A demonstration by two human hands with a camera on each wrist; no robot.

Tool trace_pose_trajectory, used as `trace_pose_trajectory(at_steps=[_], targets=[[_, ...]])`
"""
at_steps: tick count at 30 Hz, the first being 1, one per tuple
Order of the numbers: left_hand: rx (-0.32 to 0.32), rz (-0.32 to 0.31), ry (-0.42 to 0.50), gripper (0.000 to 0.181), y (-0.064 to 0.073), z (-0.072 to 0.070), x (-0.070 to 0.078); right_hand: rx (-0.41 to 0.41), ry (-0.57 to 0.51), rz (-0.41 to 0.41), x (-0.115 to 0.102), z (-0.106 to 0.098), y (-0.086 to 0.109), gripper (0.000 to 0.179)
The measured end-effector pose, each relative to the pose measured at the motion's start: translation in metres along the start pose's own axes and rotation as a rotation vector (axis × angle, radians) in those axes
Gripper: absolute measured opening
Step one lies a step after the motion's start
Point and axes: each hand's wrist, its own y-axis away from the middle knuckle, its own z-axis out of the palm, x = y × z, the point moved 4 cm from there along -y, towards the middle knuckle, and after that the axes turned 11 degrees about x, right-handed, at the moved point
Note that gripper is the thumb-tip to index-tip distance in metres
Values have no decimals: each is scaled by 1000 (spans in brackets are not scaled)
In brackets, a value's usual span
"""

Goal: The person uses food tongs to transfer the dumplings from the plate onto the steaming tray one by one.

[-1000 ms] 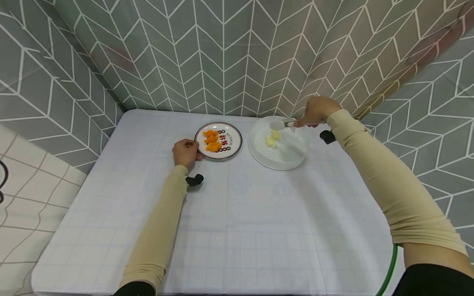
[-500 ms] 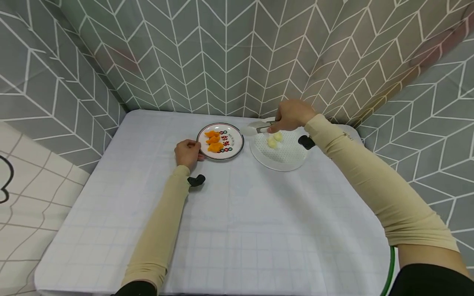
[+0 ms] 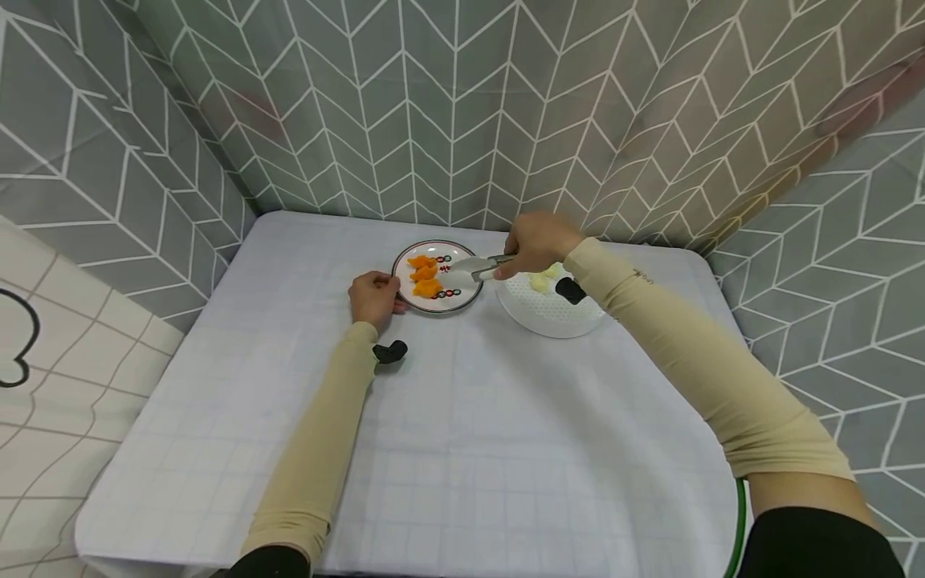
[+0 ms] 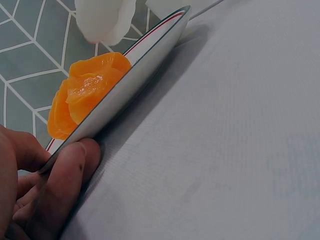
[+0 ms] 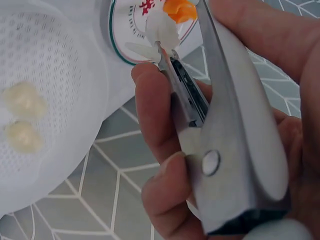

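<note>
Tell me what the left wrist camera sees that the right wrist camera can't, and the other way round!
Only the left wrist view shows the left hand pinching the plate by its rim, plus the plate's pale underside.

Only the right wrist view shows the right hand holding the tongs, two pale yellow pieces on the holed tray, and red writing on the plate.

Both show part of the plate, some orange pieces, a white tip of the tongs, the white cloth and the patterned wall.

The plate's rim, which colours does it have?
The plate's rim is dark green with a red line inside, clearest in the left wrist view.
</note>
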Motion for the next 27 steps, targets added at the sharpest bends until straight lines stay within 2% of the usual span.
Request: trace_pose_trajectory(at_steps=[8, 27], targets=[[0, 7, 13, 32, 1, 0, 1, -33, -29, -16, -13, 13, -10, 40], [4, 33, 36, 31, 3, 0, 3, -20, -44, -40, -23, 24, -24, 40]])
